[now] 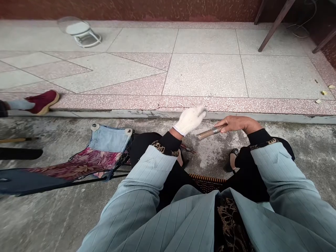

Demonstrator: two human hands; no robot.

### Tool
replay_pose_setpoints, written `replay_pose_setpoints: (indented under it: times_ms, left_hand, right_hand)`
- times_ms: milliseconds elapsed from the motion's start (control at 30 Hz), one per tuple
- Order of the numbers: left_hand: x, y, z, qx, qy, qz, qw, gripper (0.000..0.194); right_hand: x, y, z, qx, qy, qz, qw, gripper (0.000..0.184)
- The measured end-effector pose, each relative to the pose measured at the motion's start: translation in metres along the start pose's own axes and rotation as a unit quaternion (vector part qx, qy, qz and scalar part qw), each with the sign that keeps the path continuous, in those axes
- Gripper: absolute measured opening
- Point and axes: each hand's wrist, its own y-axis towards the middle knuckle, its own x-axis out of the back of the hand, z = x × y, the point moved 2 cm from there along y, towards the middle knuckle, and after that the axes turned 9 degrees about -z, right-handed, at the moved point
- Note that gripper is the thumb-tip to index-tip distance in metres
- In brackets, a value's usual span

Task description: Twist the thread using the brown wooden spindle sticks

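Gripping a brown wooden cylindrical handle (207,134) near its silvery wire-like wrapping (216,130), the bare right hand (237,123) has its fingers clamped on it; handle is tilted slightly, blunt end toward the left hand, above rough grey concrete ground (212,154) between the knees. Left hand (189,119), in a white knit glove, is near the handle, apart from it; its fingers look bunched together, can't tell if anything is pinched in them. Main risk, my guess: handle slips or twists, since the right-hand hold sits at one end and the other end has no support. A drop could land by the feet, or on the thin reddish tool (188,149) on the ground near the left foot. If a sharp part is tucked under the right fingers, bare skin could get nicked; only the left is gloved. Loose glove knit might also snag on wire ends, if any stick out. Hidden: glove palm, plus whatever the right fingers cover, so tool type unclear. Reddish tool partly blocked by the left cuff, shape hard to read. Dark striped woven seat (207,180) mostly covered by legs and jacket. Another person's maroon shoe (47,101) shows at left, leg cut off by the edge; black object (19,154) below it also cropped, can't identify.
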Motion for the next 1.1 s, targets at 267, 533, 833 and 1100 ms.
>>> replay_pose_setpoints:
  times_ms: [267,533,833,1100]
  left_hand:
    - [-0.015,0.006,0.009,0.075,-0.173,0.009,0.982,0.031]
    - [-0.038,-0.007,-0.015,0.004,-0.094,0.016,0.995,0.034]
    - [-0.043,-0.022,-0.027,-0.186,0.135,0.039,0.972,0.042]
    - [-0.02,-0.005,-0.006,-0.074,0.166,0.012,0.983,0.042]
  right_hand:
    - [0.022,-0.018,0.004,0.049,0.314,-0.142,0.937,0.067]
    - [0.019,-0.009,0.003,-0.01,0.429,-0.272,0.861,0.07]
    - [0.027,0.002,-0.023,-0.152,0.038,-0.389,0.908,0.061]
    - [0.007,-0.004,-0.004,-0.043,-0.011,0.016,0.999,0.052]
